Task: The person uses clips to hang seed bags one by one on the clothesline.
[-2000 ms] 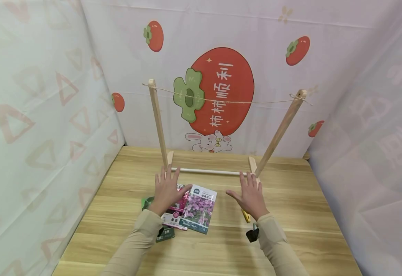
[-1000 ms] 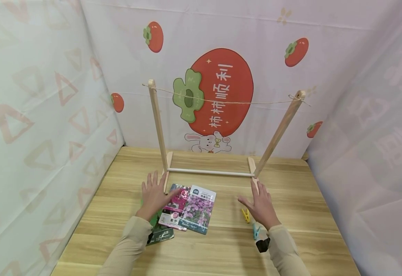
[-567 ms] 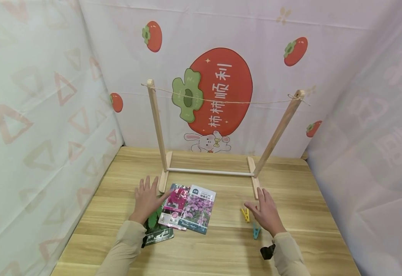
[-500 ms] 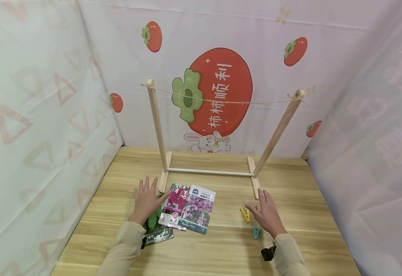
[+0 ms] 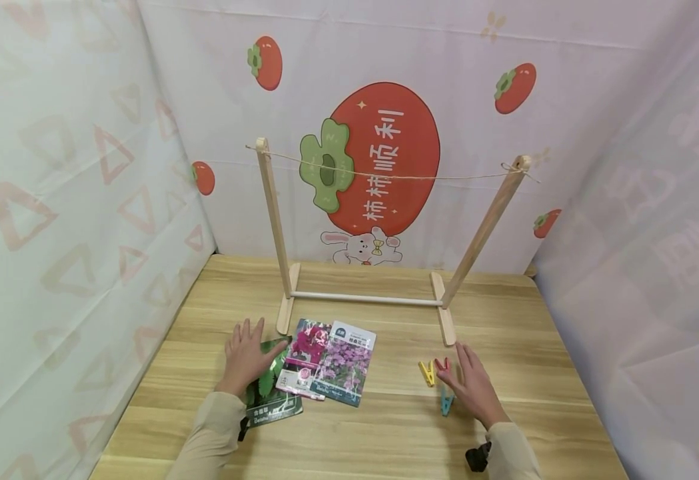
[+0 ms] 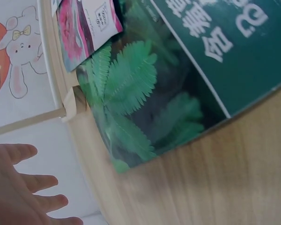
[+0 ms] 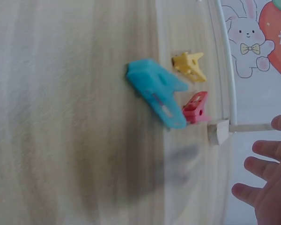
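Observation:
My left hand (image 5: 245, 357), fingers spread and holding nothing, hovers over the left edge of a green seed packet (image 5: 271, 393) with a fern-like leaf picture. A pink-flower seed packet (image 5: 306, 353) overlaps that one, and a purple-flower seed packet (image 5: 344, 363) lies on top at the right. On the other side, my right hand (image 5: 475, 387) is held with straight fingers beside three clothespins: a yellow clothespin (image 5: 427, 373), a red clothespin (image 7: 195, 108) and a blue clothespin (image 7: 157, 91). The thumb overlaps the red one in the head view; nothing is gripped.
A wooden frame stands behind the packets, with a left post (image 5: 274, 220), a right post (image 5: 487, 230) and a white bottom rod (image 5: 367, 299). A thin string (image 5: 385, 177) runs between the post tops. Printed cloth walls (image 5: 445, 40) enclose the wooden table (image 5: 361, 447).
Both hands have drawn back from the frame's base towards the person and apart, left hand leftward, right hand rightward. The clothespins and green packet have come into fuller view; nothing was picked up.

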`<state>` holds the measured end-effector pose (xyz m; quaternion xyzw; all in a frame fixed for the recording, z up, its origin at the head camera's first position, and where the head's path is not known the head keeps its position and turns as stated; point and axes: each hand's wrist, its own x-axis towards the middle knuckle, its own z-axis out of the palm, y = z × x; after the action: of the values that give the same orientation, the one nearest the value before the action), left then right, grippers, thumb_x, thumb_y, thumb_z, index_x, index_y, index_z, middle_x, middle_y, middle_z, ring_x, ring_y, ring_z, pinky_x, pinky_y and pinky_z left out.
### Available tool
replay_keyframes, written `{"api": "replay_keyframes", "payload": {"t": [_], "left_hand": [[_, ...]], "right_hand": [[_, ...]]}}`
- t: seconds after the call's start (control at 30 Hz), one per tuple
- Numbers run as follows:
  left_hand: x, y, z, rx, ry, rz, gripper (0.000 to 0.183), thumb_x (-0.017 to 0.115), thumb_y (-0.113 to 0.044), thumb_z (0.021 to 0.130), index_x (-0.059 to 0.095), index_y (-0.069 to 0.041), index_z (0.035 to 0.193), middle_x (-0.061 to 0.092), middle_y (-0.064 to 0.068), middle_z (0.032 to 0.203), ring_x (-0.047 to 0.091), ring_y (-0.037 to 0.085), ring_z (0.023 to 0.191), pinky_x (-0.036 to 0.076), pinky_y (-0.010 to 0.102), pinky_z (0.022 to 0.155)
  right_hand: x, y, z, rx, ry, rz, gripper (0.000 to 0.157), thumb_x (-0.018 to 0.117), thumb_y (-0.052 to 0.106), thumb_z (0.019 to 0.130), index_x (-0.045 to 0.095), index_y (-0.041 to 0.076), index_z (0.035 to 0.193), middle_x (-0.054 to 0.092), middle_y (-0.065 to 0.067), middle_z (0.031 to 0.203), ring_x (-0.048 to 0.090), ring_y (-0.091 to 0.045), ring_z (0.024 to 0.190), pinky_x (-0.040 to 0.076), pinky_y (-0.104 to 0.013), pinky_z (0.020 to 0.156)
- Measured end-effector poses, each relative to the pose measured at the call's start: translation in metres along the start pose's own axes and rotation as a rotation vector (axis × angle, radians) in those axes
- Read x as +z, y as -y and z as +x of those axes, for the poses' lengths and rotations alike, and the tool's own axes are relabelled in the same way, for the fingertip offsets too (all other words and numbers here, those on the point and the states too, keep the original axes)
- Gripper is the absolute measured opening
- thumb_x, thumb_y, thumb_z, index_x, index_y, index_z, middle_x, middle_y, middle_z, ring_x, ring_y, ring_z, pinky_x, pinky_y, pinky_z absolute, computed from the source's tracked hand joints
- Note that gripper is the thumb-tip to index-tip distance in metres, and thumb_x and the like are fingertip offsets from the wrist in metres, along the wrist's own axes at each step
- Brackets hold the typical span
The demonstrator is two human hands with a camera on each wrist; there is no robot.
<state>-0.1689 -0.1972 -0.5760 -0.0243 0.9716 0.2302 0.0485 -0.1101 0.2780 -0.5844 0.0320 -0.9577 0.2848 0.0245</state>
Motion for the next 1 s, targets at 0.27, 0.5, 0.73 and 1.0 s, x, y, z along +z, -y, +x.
{"api": "replay_keyframes", "payload": {"t": [0.27, 0.5, 0.73, 1.0], "left_hand": [[0.001, 0.015, -0.004, -0.026, 0.049, -0.020, 0.097, 0.052, -0.068, 0.088, 0.021, -0.005, 0.154, 0.010, 0.033, 0.158, 0.007, 0.057, 0.143, 0.007, 0.073, 0.111], [0.002, 0.021, -0.008, -0.028, 0.056, -0.042, 0.097, 0.054, -0.067, 0.087, 0.023, -0.004, 0.154, 0.011, 0.035, 0.157, 0.008, 0.059, 0.142, 0.008, 0.075, 0.110], [0.004, 0.027, -0.009, -0.045, 0.061, -0.033, 0.099, 0.054, -0.068, 0.087, 0.023, -0.001, 0.153, 0.012, 0.037, 0.155, 0.009, 0.060, 0.141, 0.010, 0.077, 0.108], [0.003, 0.033, -0.011, -0.059, 0.084, -0.036, 0.101, 0.055, -0.068, 0.087, 0.020, 0.001, 0.153, 0.012, 0.038, 0.155, 0.008, 0.060, 0.141, 0.009, 0.077, 0.108]], "right_hand": [[0.006, -0.012, -0.010, 0.045, 0.047, -0.036, 0.086, 0.064, 0.044, 0.092, 0.026, -0.006, 0.150, 0.030, -0.036, 0.149, 0.033, -0.055, 0.134, 0.032, -0.068, 0.106], [0.008, -0.015, -0.022, 0.051, 0.058, -0.049, 0.089, 0.068, 0.046, 0.087, 0.029, -0.007, 0.148, 0.032, -0.038, 0.147, 0.035, -0.056, 0.132, 0.033, -0.068, 0.105], [0.011, -0.020, -0.032, 0.075, 0.094, -0.082, 0.099, 0.071, 0.055, 0.081, 0.031, -0.007, 0.147, 0.032, -0.037, 0.147, 0.036, -0.056, 0.131, 0.034, -0.068, 0.104], [0.018, -0.026, -0.039, 0.083, 0.108, -0.088, 0.103, 0.071, 0.060, 0.078, 0.032, -0.006, 0.147, 0.033, -0.037, 0.148, 0.037, -0.056, 0.132, 0.034, -0.068, 0.104]]}}
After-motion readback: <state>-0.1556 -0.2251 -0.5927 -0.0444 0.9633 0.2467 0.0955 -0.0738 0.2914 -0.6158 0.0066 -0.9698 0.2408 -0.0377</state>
